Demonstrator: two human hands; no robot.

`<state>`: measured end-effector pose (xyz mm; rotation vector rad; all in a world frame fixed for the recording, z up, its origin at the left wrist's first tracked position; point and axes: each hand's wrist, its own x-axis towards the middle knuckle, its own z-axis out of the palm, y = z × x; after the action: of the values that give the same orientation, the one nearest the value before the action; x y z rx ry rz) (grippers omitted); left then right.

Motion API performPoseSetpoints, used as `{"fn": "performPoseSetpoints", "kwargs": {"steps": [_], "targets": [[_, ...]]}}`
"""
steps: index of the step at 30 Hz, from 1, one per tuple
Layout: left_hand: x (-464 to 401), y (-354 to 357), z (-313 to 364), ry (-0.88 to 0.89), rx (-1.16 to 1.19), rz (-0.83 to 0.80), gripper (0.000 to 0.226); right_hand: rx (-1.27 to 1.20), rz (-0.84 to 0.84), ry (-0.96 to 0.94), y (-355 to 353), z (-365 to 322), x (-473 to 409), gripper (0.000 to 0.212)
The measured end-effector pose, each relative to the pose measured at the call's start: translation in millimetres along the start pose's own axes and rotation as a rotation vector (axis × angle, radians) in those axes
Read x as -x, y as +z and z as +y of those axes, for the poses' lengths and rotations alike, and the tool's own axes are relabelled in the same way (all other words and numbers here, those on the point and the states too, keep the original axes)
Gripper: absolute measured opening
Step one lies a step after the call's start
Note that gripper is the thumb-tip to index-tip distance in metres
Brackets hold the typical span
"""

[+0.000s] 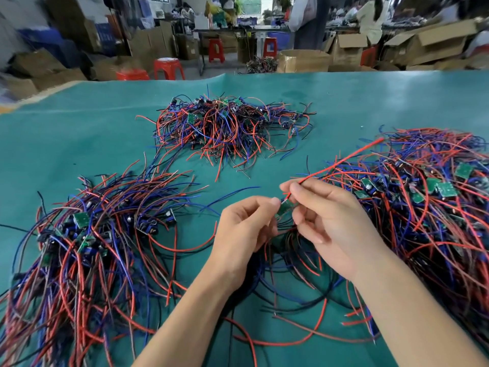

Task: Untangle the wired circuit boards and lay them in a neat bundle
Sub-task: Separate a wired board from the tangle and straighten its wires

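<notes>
Even, diffuse indoor light, moderately bright. Daylight blows out at doorway (248,6) far back, detail lost there. Soft shadows only, faint under hands and wire piles. Mild sheen on green table mat (370,102) upper right. Centre sharp. Strong wide-angle bend: table's far edge curves, corners stretch. Background smeared, worst at left and right edges. Wires in lower corners soft.

green board (285,207), red wire (341,162) taut

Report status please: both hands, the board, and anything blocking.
Left hand pinches small green circuit board. Right hand pinches its red wire, stretched toward right pile. Loose wires hang tangled under the grip.
</notes>
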<state>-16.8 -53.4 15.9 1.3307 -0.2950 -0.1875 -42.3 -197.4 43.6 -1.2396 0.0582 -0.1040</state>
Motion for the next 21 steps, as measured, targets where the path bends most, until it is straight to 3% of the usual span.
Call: {"fn": "performPoseSetpoints", "kwargs": {"steps": [2, 6, 10, 14, 17, 21], "targets": [[1, 0, -2, 0.025, -0.040, -0.028, 0.013, 0.087, 0.046, -0.040, 0, 1, 0, 0.010], [1, 2, -7, 0.061, -0.140, -0.016, 0.010, 0.294, 0.141, -0.132, -1, 7, 0, 0.011], [-1, 1, -10, 0.054, -0.178, 0.089, 0.020, 0.362, 0.141, -0.134, -3, 9, -1, 0.013], [0, 2, -6, 0.023, -0.181, 0.015, 0.022, 0.294, 0.051, -0.050, -6, 8, -4, 0.018], [2, 2, -4, 0.048, -0.261, -0.022, 0.043, 0.306, 0.022, -0.026, -9, 8, -4, 0.020], [1, 3, -5, 0.081, -0.288, -0.018, 0.042, 0.496, 0.113, -0.135, -10, 12, -5, 0.014]]}}
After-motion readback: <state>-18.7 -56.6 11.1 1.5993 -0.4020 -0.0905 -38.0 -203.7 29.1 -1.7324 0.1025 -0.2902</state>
